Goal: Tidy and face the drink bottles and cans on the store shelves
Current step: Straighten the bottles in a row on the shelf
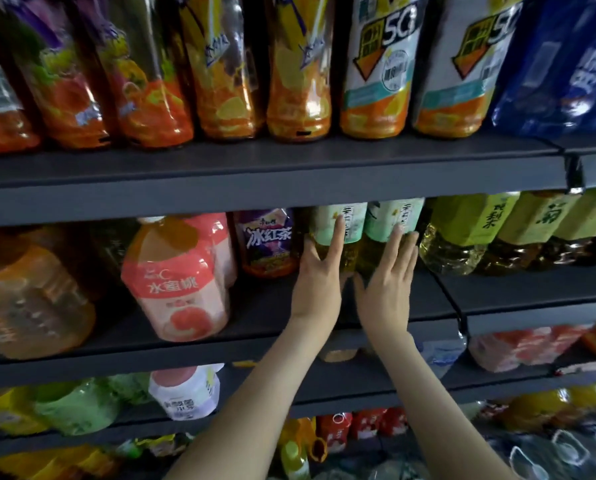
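Two tea bottles with pale green labels stand side by side deep on the middle shelf [261, 317]. My left hand [319, 271] lies with straight fingers against the front of the left green-label bottle [353, 218]. My right hand [390, 275] is flat, fingers straight, against the right green-label bottle [390, 211]. Both hands hide the bottles' lower halves. A purple iced-tea bottle [267, 242] stands just left of my left hand.
A pink peach-drink bottle [177, 282] stands near the shelf's front at left, next to an orange bottle [29, 299]. Yellow-label tea bottles [462, 230] fill the right. The upper shelf [272, 174] carries large juice bottles overhead. Lower shelves hold several more drinks.
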